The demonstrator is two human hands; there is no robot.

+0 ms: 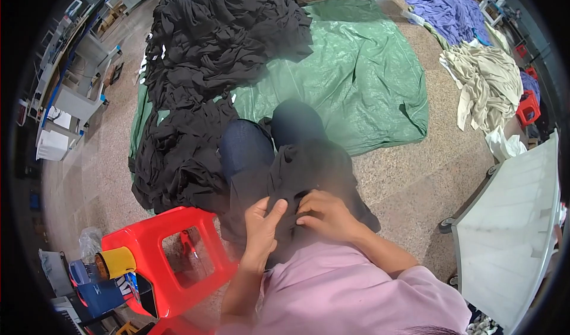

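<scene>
Across my lap lies a black garment [309, 163], draped over my thighs and hanging down on the right. My left hand [262, 221] grips a fold of it, thumb laid on top of the cloth. Close beside it, my right hand [325, 214] has its fingers curled and pinched on the same cloth; what exactly sits between the fingertips is hidden. A large heap of black cloth [219, 32] rises in front of me, and a lower part of it [178, 157] spreads along my left side.
Under the heap lies a green plastic sheet [368, 80]. A red stool [178, 234] stands at my left, with a yellow roll [119, 262] at its side. On the right are a white wheeled bin [504, 228], cream cloth [484, 77] and purple cloth [448, 14].
</scene>
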